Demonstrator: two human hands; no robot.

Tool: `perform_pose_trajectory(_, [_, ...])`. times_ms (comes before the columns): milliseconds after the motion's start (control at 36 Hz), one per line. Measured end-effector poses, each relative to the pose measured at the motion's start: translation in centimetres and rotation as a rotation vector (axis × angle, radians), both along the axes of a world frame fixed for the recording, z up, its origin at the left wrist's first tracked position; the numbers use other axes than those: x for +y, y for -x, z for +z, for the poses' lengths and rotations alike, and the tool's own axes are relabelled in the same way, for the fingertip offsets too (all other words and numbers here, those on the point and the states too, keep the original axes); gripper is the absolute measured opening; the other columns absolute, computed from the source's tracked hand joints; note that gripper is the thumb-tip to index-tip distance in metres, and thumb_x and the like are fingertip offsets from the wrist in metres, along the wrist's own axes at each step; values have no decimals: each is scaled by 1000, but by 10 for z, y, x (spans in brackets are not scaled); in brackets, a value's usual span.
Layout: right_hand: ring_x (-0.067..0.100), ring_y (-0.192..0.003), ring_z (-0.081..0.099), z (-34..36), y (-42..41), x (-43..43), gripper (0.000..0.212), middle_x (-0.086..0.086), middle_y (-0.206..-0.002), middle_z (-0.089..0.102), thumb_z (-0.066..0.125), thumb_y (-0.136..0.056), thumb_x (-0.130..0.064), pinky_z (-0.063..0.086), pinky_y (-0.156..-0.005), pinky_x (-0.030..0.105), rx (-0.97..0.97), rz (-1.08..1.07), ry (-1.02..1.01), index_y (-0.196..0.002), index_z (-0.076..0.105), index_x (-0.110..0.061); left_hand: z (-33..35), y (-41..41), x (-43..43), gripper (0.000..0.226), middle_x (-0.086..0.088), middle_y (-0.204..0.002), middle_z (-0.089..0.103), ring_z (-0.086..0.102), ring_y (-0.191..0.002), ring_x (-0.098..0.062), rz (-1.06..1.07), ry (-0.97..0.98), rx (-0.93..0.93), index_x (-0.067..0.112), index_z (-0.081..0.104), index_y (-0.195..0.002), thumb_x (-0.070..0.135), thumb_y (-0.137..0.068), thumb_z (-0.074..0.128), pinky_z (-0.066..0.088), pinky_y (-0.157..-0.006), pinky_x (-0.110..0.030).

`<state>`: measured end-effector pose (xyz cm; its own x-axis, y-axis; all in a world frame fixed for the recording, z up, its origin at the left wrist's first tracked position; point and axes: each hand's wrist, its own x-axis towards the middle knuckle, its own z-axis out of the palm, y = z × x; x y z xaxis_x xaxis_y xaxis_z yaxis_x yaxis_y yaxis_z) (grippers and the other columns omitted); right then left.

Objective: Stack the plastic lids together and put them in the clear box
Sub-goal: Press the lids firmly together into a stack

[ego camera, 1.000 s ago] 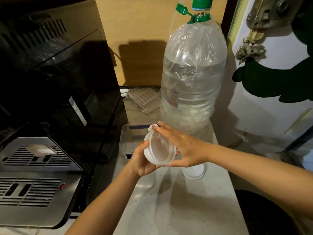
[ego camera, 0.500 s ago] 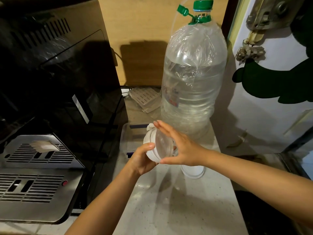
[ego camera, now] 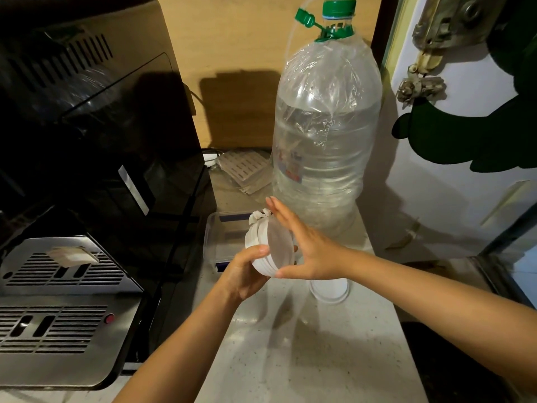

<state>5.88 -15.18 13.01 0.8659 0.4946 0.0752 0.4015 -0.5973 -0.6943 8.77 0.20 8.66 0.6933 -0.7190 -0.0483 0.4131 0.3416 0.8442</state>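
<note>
While both hands meet above the counter: the lids are pressed between them on edge, clear of the surface.
Stack of lids: several round white plastic lids nested together, rims visible as thin parallel edges, small pull tabs bunched at the top; the face toward the camera is translucent.
Left hand: curled around the lower left rim of the stack, thumb lying over the near edge, fingers hidden behind the lids.
Right hand: fingers extended flat and together, palm laid against the right face of the stack, thumb under its lower edge; it pushes the lids toward the left hand.
Clear box: open, rectangular, sits on the counter just behind and left of the stack, against the black appliance; a dark blue label shows through its wall. Contents cannot be made out.
Loose lid: one more white round lid lies flat on the counter, below the right wrist, apart from the stack.
Counter: pale speckled stone, narrow.
Water bottle: large, clear, green cap, partly filled, wrapped in thin plastic film, stands behind the hands.
Black appliance: glossy, at left, with a metal slotted tray in front.
</note>
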Motion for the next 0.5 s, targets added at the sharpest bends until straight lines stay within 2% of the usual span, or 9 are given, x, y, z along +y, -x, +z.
perform_pose_trajectory(83, [-5, -136, 5, -1, 2, 1, 108, -29, -141, -7, 76, -74, -19, 20, -111, 21, 39, -39, -83, -126, -13, -50, -1, -1, 0, 68, 1, -82, 72, 67, -78, -14, 12, -20, 6, 20, 64, -96, 43, -36, 85, 57, -65, -26])
perform_pose_trajectory(194, [-2, -135, 10, -4, 4, 3, 108, -21, -150, 1, 78, -71, -26, 24, -113, 28, 84, -140, -173, -128, -10, -50, -2, -2, 1, 74, 1, -82, 72, 67, -79, -14, 14, -49, 9, 18, 62, -99, 45, -34, 85, 56, -68, -27])
perform_pose_trajectory(278, [-1, -128, 18, -4, 5, 4, 107, -9, -154, 11, 78, -70, -28, 28, -108, 27, 140, -225, -228, -139, -3, -40, -2, -3, 0, 74, -1, -87, 70, 65, -82, -15, 22, -64, 11, 21, 63, -98, 46, -31, 85, 54, -72, -31])
perform_pose_trajectory(361, [0, -123, 25, -5, 6, 4, 104, -11, -146, 23, 78, -70, -27, 32, -103, 23, 167, -261, -242, -144, 5, -30, -2, -3, 0, 83, -1, -86, 68, 63, -81, -16, 31, -90, 19, 19, 57, -101, 47, -28, 85, 53, -70, -30])
perform_pose_trajectory(444, [8, -126, 35, -7, 5, 4, 99, -6, -146, 30, 79, -69, -26, 37, -105, 27, 177, -281, -234, -144, 13, -26, -2, -4, -1, 73, 3, -79, 72, 66, -77, -13, 14, -84, 8, 21, 62, -95, 46, -30, 86, 55, -66, -27])
perform_pose_trajectory(500, [7, -123, 37, -7, 4, 3, 96, -3, -146, 33, 79, -70, -25, 38, -103, 26, 175, -286, -226, -144, 17, -24, -3, -5, 0, 74, 2, -80, 73, 67, -76, -13, 13, -90, 9, 19, 61, -96, 45, -32, 86, 56, -65, -25])
